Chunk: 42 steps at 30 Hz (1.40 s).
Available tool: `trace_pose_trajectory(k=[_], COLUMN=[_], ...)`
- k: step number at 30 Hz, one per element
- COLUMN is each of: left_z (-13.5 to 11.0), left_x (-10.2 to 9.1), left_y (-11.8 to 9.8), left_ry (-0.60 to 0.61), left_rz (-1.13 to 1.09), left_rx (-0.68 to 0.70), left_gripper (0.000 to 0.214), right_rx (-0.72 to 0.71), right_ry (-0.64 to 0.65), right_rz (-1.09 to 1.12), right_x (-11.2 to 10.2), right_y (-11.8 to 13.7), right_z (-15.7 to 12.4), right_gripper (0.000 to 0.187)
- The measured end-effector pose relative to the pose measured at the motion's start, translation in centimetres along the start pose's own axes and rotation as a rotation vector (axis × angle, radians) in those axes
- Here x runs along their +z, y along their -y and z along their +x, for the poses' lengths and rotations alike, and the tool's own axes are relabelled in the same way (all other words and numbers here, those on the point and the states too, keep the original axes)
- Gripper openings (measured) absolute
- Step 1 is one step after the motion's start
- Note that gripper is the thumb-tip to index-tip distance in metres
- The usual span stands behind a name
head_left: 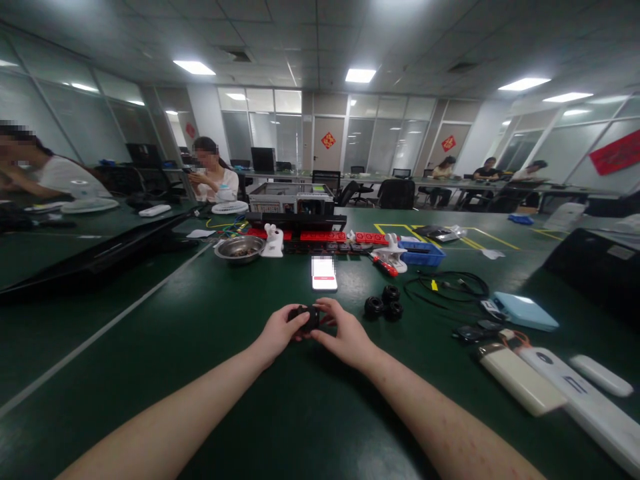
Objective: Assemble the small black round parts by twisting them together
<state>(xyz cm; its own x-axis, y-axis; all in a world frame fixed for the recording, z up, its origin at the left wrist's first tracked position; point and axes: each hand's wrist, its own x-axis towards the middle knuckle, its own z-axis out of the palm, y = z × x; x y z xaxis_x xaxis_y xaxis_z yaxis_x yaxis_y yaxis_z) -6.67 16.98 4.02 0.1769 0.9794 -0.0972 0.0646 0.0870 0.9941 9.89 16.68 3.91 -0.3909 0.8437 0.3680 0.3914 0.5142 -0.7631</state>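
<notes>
Head view: your left hand point(277, 335) grips the black part point(312, 318) over the desk point(260, 420), near the phone point(325, 284), your right hand point(350, 339) cupped beside it, grip impossible to tell, so a slackened left pinch could drop it towards the round pieces point(373, 306).

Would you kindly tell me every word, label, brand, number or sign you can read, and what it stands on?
No text reads clearly.
Phone: screen pixelated, unreadable.
Red diamond on the centre door: sign too blurred.
Red banner, far right: too blurred.
Label on the black panel, right: too small.
Black part in the left hand: none visible.
</notes>
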Motion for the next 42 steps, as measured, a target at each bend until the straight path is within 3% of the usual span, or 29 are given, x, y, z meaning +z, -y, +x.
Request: trace_pose_trajectory(k=[4, 8, 12, 15, 18, 23, 27, 30, 34, 36, 39, 42], left_z=[0.1, -0.2, -0.4, -0.1, 0.2, 0.4, 0.1, 0.0, -0.2, -0.4, -0.7, -0.3], left_x=[-0.1, -0.2, -0.2, -0.2, -0.2, -0.2, -0.2, -0.2, -0.3, -0.3, -0.5, -0.6], left_y=[0.4, 0.6, 0.5, 0.5, 0.5, 0.2, -0.1, -0.1, -0.1, -0.2, -0.2, 0.3], left_ry=[-0.04, 0.013, 0.042, 0.063, 0.06, 0.058, 0.013, -0.007, -0.026, -0.026, 0.019, 0.045], left_rz=[0.116, 0.204, 0.19, 0.139, 0.067, 0.032, 0.069, 0.105, 0.178, 0.24, 0.312, 0.261], left_rx=[0.151, 0.265, 0.233, 0.092, -0.043, -0.083, -0.052, 0.029, 0.207, 0.272, 0.304, 0.269], left_gripper=[0.037, 0.039, 0.042, 0.042, 0.039, 0.034, 0.028, 0.031, 0.036, 0.039, 0.042, 0.043], right_rx=[0.194, 0.316, 0.275, 0.181, 0.052, -0.044, -0.045, 0.035, 0.16, 0.191, 0.19, 0.134], right_ry=[-0.077, -0.008, -0.014, -0.019, -0.008, -0.009, 0.016, -0.009, -0.066, -0.021, 0.025, 0.024], right_rz=[0.218, 0.224, 0.192, 0.072, -0.13, -0.335, -0.307, -0.224, -0.195, -0.196, -0.21, -0.225], right_x=[0.4, 1.0, 0.9, 0.6, 0.4, 0.4, 0.2, -0.1, -0.2, 0.0, 0.2, 0.2], right_y=[-0.9, -2.1, -2.1, -1.4, -0.6, 0.2, 0.5, 0.5, 0.0, -0.2, -0.4, -0.3], right_z=[0.4, 0.8, 0.8, 0.6, 0.3, -0.2, -0.3, -0.2, 0.1, 0.2, 0.3, 0.3], right_gripper=[0.035, 0.036, 0.028, 0.019, 0.028, 0.037, 0.047, 0.057, 0.034, 0.037, 0.044, 0.028])
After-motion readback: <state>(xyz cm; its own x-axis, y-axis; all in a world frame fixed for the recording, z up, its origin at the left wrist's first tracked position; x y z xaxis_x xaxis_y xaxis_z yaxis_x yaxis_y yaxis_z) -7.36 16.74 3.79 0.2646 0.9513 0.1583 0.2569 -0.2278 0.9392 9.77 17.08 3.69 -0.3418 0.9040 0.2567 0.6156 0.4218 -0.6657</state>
